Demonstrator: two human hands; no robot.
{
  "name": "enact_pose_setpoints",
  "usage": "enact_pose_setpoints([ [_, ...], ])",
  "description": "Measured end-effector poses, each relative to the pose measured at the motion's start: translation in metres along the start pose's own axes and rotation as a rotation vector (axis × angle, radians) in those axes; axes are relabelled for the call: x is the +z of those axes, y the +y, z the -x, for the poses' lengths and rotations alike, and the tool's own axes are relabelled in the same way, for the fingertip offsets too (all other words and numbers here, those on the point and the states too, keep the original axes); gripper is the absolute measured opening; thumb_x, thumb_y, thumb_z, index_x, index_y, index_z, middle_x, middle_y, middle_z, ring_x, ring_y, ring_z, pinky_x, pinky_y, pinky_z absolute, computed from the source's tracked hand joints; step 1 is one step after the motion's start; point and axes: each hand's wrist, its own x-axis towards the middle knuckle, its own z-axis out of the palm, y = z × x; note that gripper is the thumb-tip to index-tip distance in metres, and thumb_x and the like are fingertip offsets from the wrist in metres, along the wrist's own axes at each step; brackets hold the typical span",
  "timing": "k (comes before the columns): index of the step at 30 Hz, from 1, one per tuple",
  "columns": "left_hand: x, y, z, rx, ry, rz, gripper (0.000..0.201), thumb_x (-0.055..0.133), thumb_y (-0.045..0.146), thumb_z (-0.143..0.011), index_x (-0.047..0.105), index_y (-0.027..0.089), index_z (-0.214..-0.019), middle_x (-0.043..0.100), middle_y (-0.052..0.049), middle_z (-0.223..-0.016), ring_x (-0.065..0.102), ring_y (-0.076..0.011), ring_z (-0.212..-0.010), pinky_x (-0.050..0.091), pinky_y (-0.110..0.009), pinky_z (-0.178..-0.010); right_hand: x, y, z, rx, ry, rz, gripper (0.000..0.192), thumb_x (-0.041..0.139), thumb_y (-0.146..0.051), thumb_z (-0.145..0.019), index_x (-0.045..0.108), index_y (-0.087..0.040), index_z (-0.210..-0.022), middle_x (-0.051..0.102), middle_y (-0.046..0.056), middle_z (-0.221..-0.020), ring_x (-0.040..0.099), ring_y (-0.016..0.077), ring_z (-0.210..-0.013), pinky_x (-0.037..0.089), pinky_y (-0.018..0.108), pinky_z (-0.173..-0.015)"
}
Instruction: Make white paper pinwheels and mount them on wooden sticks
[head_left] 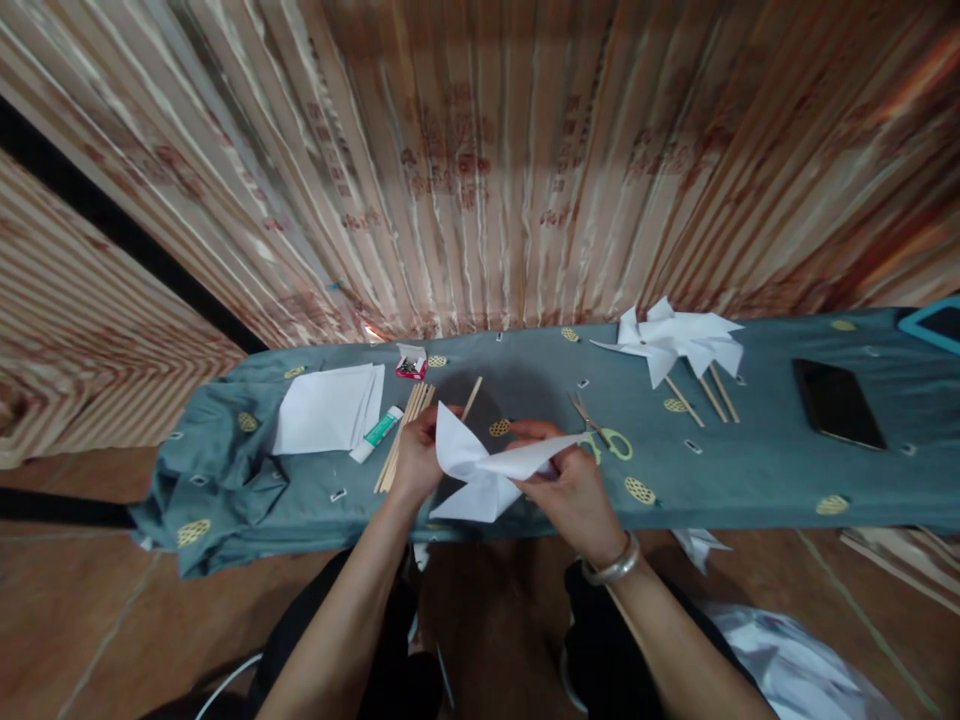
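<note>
A white paper pinwheel (484, 478) is between my two hands over the front of the cloth-covered table. My left hand (420, 455) grips its left side, with the fingertips partly hidden behind the paper. On the other side my right hand (574, 490) pinches a long blade, thumb below and fingers behind. One wooden stick (472, 398) shows just behind the pinwheel; whether it lies on the cloth or is held, I cannot tell. Beside my left hand lies a bundle of wooden sticks (397, 450). Scissors (600, 430) with light green handles lie just past my right hand.
White paper sheets (326, 410), a glue tube (376, 434) and a small red box (411, 362) are on the table's left. Finished-looking pinwheels on sticks (679, 340) lie at right, then a dark phone (838, 403). A curtain (480, 180) hangs behind the table.
</note>
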Motion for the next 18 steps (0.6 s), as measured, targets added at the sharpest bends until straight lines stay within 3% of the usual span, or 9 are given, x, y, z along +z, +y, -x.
enact_pose_setpoints([
  [4,0.005,0.006,0.021,-0.164,-0.118,0.208,0.028,0.079,0.034,-0.056,0.072,0.016,-0.076,0.065,0.001,-0.057,0.053,-0.0121,-0.049,0.041,-0.022,-0.048,-0.007,-0.01,0.013,-0.131,0.057,0.083,0.039,0.072,-0.024,-0.074,0.062,-0.021,-0.111,0.075,0.002,-0.089,0.071,0.0178,-0.08,0.058,0.028,-0.07],
  [7,0.003,0.008,0.027,-0.226,-0.164,0.295,0.025,0.08,0.033,-0.057,0.073,0.017,-0.075,0.066,0.001,-0.057,0.054,-0.0116,-0.048,0.04,-0.021,-0.048,-0.012,-0.011,0.02,-0.233,0.108,0.211,0.041,0.071,-0.025,-0.077,0.059,-0.022,-0.116,0.074,0.003,-0.094,0.071,0.02,-0.088,0.057,0.034,-0.082],
  [12,-0.004,0.006,0.029,-0.181,-0.213,0.343,0.025,0.081,0.037,-0.06,0.075,0.018,-0.075,0.069,0.001,-0.061,0.06,-0.0136,-0.057,0.047,-0.023,-0.059,-0.014,-0.007,0.024,-0.324,0.135,0.29,0.04,0.065,-0.023,-0.083,0.055,-0.022,-0.122,0.073,0.007,-0.103,0.069,0.0236,-0.101,0.056,0.039,-0.086],
  [18,-0.008,0.001,0.033,-0.142,-0.236,0.315,0.029,0.08,0.039,-0.061,0.077,0.016,-0.079,0.071,-0.002,-0.065,0.061,-0.0137,-0.06,0.047,-0.023,-0.06,-0.008,-0.013,0.025,-0.409,0.126,0.393,0.036,0.062,-0.02,-0.085,0.054,-0.023,-0.12,0.073,0.007,-0.102,0.07,0.0232,-0.099,0.056,0.041,-0.088],
])
